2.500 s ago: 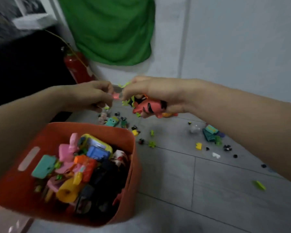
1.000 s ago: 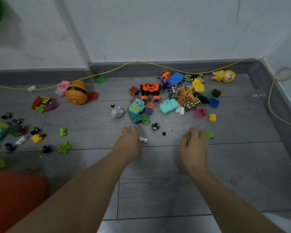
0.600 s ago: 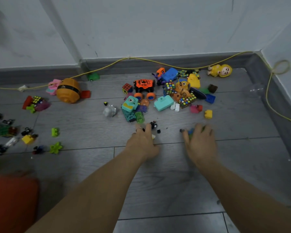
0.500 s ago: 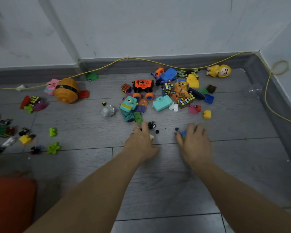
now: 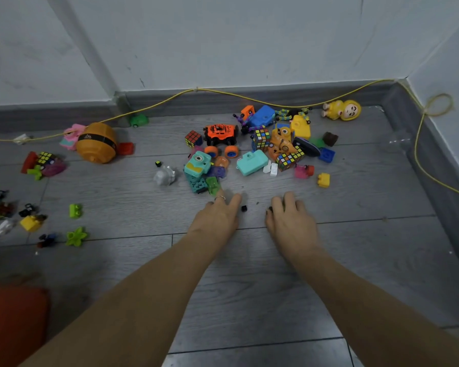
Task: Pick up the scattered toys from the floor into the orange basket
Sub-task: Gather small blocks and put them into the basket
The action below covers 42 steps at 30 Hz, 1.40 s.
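Orange basket (image 5: 13,324) cut off at lower left. Left hand (image 5: 217,218) flat, fingers straight. Right hand (image 5: 289,221) curled over something small, unidentifiable.

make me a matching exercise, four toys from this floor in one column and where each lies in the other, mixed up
Toys:
1. yellow doll figure
2. round orange ball toy
3. orange monster truck
4. lime green flower piece

Places:
A. left foreground, near a small yellow block
B. far right, by the baseboard corner
C. back of the middle pile
D. left, beside a red brick

Pairs: 1-B, 2-D, 3-C, 4-A
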Each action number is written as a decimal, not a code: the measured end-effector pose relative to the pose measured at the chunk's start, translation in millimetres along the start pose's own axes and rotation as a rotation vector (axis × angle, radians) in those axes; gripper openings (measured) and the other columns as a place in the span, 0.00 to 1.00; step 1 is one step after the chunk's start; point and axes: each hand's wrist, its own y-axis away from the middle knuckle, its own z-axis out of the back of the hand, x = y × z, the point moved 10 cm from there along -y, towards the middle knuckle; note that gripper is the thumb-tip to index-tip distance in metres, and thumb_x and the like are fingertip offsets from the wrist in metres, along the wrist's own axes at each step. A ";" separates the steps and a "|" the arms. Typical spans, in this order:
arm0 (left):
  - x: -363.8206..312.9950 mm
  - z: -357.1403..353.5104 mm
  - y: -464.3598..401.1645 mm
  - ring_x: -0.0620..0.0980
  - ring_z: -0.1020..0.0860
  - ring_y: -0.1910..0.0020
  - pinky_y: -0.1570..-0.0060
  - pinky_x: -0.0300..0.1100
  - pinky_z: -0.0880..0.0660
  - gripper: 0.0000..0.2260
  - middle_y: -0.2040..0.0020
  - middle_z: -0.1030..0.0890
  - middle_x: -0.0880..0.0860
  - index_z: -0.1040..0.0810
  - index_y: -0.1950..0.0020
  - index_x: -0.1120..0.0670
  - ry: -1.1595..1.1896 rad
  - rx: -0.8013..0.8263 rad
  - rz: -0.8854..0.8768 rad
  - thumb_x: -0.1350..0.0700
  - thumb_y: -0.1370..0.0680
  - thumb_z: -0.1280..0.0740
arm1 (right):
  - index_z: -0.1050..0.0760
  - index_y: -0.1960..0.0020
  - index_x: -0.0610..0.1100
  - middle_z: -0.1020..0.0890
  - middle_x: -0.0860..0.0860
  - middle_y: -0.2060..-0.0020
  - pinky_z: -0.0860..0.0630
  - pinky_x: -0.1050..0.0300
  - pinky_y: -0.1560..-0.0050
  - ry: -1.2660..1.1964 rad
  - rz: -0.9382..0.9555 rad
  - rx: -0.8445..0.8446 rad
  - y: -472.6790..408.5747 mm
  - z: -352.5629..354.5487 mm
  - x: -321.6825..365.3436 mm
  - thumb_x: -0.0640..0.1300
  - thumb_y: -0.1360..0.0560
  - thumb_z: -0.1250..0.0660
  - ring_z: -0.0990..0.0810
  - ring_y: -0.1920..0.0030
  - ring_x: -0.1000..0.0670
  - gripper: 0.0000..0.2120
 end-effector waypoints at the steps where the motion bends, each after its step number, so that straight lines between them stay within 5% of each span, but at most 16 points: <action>1: -1.4 -1.4 0.2 0.61 0.27 0.40 0.47 0.53 0.25 0.21 0.27 0.40 0.63 0.44 0.26 0.52 -0.019 -0.002 -0.015 0.56 0.17 0.43 | 0.30 0.48 0.44 0.27 0.43 0.49 0.26 0.53 0.70 0.002 0.014 -0.004 0.2 1.3 1.3 0.49 0.22 0.39 0.24 0.55 0.44 0.09; 7: 0.2 -4.3 -1.3 0.61 0.27 0.40 0.48 0.53 0.26 0.20 0.28 0.37 0.63 0.44 0.26 0.54 -0.013 0.011 -0.002 0.59 0.18 0.44 | 0.28 0.48 0.43 0.23 0.45 0.55 0.35 0.56 0.74 -0.059 0.110 -0.036 5.8 8.4 13.5 0.42 0.27 0.32 0.22 0.62 0.45 0.10; 14: -5.1 6.9 -4.7 0.60 0.24 0.47 0.56 0.48 0.29 0.14 0.38 0.29 0.60 0.36 0.34 0.56 0.253 -0.050 -0.031 0.55 0.19 0.41 | 0.26 0.45 0.42 0.24 0.44 0.55 0.30 0.54 0.71 -0.203 0.030 -0.030 4.2 8.9 9.3 0.41 0.25 0.34 0.23 0.65 0.45 0.09; 22: -34.8 0.3 -14.9 0.63 0.30 0.32 0.39 0.54 0.28 0.25 0.22 0.47 0.62 0.49 0.21 0.44 -0.071 0.136 -0.111 0.57 0.16 0.45 | 0.27 0.48 0.42 0.25 0.44 0.54 0.28 0.51 0.66 -0.302 -0.056 -0.006 -0.9 3.0 0.5 0.43 0.21 0.38 0.23 0.61 0.43 0.05; 26: -28.7 1.7 -20.4 0.62 0.26 0.37 0.44 0.52 0.27 0.21 0.27 0.37 0.62 0.40 0.26 0.50 0.042 0.064 -0.067 0.58 0.18 0.42 | 0.26 0.55 0.43 0.23 0.50 0.61 0.28 0.54 0.61 -0.713 -0.360 -0.067 -2.6 4.7 -26.2 0.43 0.23 0.36 0.25 0.60 0.50 0.04; 31: -5.1 27.5 -7.8 0.56 0.24 0.48 0.54 0.47 0.27 0.06 0.48 0.23 0.57 0.29 0.45 0.55 0.439 -0.075 0.010 0.57 0.20 0.37 | 0.26 0.57 0.41 0.28 0.48 0.67 0.33 0.62 0.76 -1.904 -0.980 0.140 6.7 -21.8 0.7 0.41 0.23 0.35 0.29 0.71 0.53 0.05; 35: 30.0 54.4 25.4 0.53 0.24 0.58 0.56 0.49 0.20 0.04 0.60 0.26 0.52 0.27 0.47 0.56 0.793 -0.146 0.156 0.57 0.20 0.36 | 0.25 0.57 0.41 0.28 0.50 0.68 0.35 0.66 0.79 -2.424 -0.848 0.452 4.9 22.6 65.4 0.42 0.22 0.39 0.32 0.74 0.56 0.07; 38: 52.1 77.9 58.9 0.49 0.26 0.65 0.66 0.45 0.19 0.03 0.59 0.27 0.54 0.28 0.50 0.56 1.177 -0.107 0.203 0.58 0.20 0.36 | 0.24 0.60 0.40 0.25 0.47 0.67 0.28 0.65 0.74 -2.485 -0.739 0.535 8.3 58.6 104.1 0.44 0.22 0.39 0.27 0.70 0.53 0.11; 42: 91.1 132.9 115.7 0.45 0.27 0.66 0.70 0.36 0.25 0.03 0.59 0.25 0.52 0.27 0.52 0.54 1.255 -0.055 0.093 0.56 0.19 0.35 | 0.24 0.57 0.40 0.21 0.46 0.65 0.24 0.62 0.71 -2.453 -0.567 0.588 7.7 116.0 169.9 0.44 0.22 0.39 0.23 0.69 0.51 0.10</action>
